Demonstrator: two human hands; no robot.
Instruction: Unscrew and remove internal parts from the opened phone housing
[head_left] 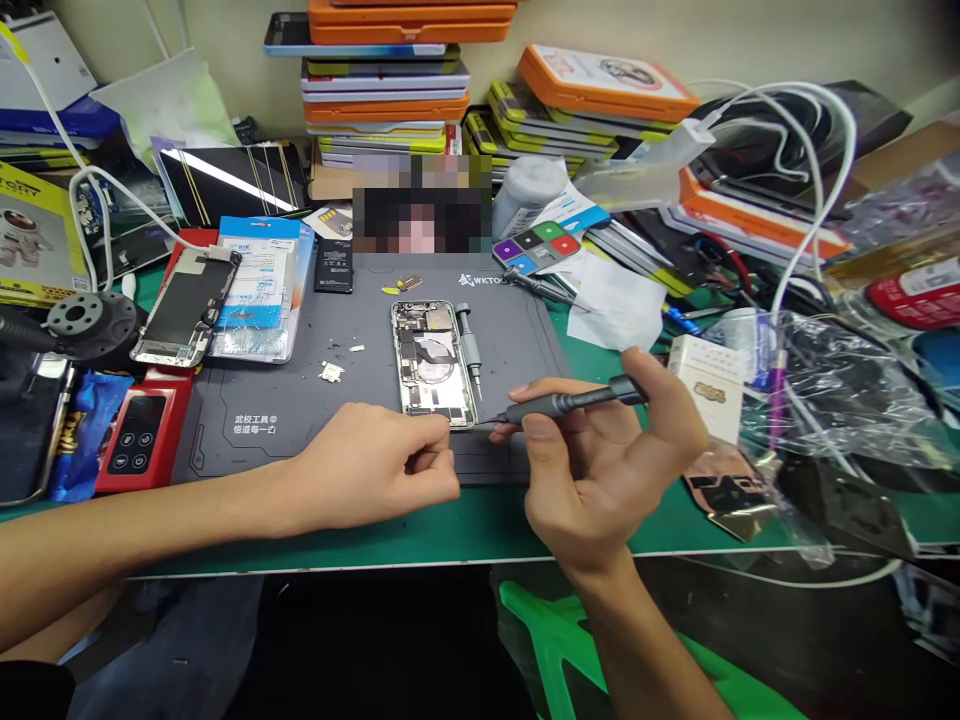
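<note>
An opened smartphone lies on the dark grey work mat, its inside parts bare and facing up. Right at its lower edge is my left hand, its fingers curled; whether they grip the phone is hidden. My right hand holds a grey precision screwdriver, slanted, with its thin tip at the phone's lower right corner. A second precision screwdriver lies along the phone's right side. Small metal pieces rest on the mat to the left.
A removed phone screen and a red device with touch buttons stand at left. A black battery lies at the mat's back edge. Behind are stacked orange and yellow boxes. White cables, a cigarette pack and plastic bags crowd the right.
</note>
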